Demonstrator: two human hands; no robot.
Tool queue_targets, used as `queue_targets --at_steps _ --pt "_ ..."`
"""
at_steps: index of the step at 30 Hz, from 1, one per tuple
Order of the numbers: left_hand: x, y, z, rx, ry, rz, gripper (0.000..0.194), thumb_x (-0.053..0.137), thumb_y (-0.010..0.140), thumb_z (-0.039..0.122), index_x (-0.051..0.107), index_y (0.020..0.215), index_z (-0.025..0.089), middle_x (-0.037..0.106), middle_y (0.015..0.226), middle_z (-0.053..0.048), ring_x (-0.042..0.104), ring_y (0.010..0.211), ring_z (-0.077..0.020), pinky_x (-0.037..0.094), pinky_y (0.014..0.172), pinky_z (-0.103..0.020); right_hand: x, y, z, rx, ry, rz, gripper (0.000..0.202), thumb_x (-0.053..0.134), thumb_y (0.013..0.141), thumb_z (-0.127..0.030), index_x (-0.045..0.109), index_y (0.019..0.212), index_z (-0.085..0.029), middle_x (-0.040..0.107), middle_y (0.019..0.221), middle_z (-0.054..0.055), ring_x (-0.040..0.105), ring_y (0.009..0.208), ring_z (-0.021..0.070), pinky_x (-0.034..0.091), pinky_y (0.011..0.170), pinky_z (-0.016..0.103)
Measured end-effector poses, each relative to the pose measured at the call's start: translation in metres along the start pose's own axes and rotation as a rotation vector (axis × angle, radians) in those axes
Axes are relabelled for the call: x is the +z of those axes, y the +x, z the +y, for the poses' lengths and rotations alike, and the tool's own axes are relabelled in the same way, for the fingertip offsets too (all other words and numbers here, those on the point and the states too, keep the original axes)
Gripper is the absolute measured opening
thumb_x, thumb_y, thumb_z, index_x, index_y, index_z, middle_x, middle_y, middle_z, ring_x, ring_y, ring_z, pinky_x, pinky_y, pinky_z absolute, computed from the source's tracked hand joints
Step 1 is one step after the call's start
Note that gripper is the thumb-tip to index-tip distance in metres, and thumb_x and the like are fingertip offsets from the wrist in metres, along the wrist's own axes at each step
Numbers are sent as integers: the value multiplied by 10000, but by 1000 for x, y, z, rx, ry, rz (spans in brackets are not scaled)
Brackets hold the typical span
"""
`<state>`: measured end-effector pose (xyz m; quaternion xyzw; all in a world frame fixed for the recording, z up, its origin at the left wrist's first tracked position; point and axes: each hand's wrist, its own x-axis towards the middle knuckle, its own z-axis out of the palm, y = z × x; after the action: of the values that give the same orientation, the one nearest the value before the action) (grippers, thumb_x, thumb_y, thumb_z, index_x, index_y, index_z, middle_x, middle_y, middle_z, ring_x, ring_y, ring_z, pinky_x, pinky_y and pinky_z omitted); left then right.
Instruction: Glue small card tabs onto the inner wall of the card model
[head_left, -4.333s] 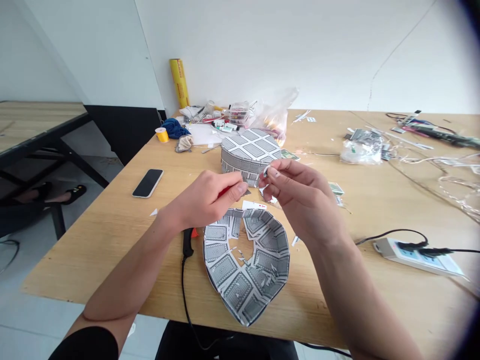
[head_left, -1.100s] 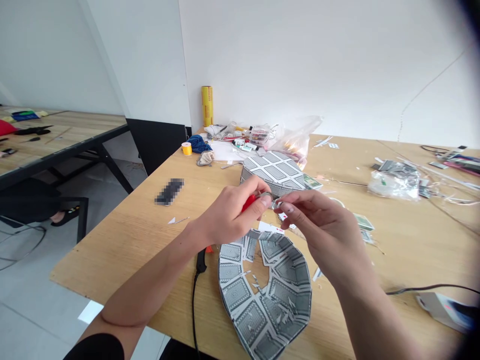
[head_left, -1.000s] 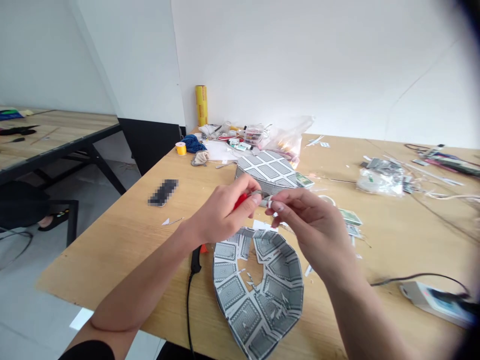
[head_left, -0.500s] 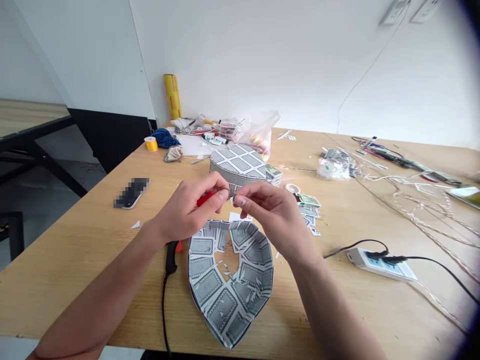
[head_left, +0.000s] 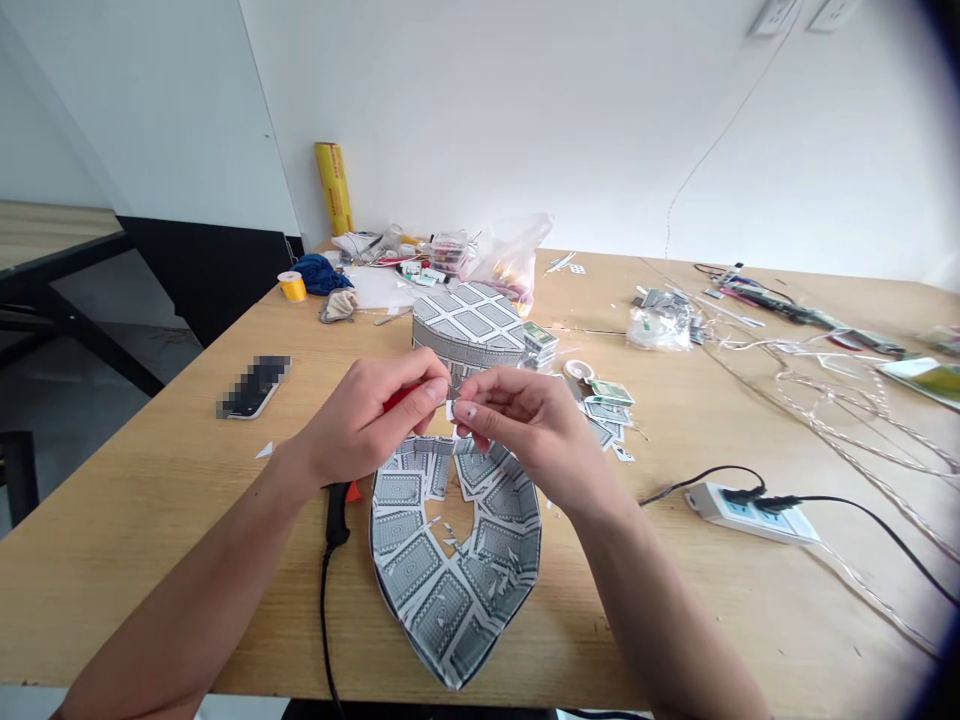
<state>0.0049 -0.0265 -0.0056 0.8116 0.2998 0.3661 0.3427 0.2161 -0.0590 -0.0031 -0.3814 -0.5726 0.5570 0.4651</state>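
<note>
My left hand [head_left: 390,415] is closed around a red-handled tool [head_left: 401,396], most of which is hidden by the fingers. Close beside it, the thumb and fingertips of my right hand [head_left: 517,415] are pinched together at a small white piece. Below both hands lies a boat-shaped shell [head_left: 431,570] made of grey patterned playing cards, with raised walls, a gap in its floor and small scraps inside. Behind the hands sits a rounded box [head_left: 469,320] covered in similar cards. A black tool with a cord [head_left: 337,515] rests left of the shell.
A phone [head_left: 259,387] lies at left. Card stacks [head_left: 609,392], a white tape roll [head_left: 579,371] and a power strip [head_left: 750,515] are on the right. Plastic bags, a yellow roll [head_left: 333,188], cloths and tangled wires [head_left: 840,400] lie farther back.
The view has shifted slightly. Both hands stay close together over the shell's far end, with the right fingertips slightly lower; the tool remains in my left hand.
</note>
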Motion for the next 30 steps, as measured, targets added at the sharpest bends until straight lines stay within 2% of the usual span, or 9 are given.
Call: queue_targets --at_steps 12,23,30 --pt "-7 0 -1 66 46 -92 293 481 1104 271 658 890 177 533 613 54 460 518 -68 373 509 -221 -3 0 6 19 94 -133 243 915 831 -329 736 890 -175 680 728 -6 558 662 110 395 585 261" --pt "-14 1 0 179 138 -139 272 489 1094 196 609 851 182 512 643 68 427 548 -57 351 543 -228 -3 0 8 25 149 -148 222 912 829 -318 752 889 -177 677 718 -11 545 648 106 377 578 268" --pt "-12 1 1 199 156 -113 273 491 1097 178 589 842 185 514 651 73 423 555 -57 352 555 -225 -1 -1 10 15 174 -133 209 918 821 -279 752 883 -169 684 712 -11 560 640 103 381 567 256"
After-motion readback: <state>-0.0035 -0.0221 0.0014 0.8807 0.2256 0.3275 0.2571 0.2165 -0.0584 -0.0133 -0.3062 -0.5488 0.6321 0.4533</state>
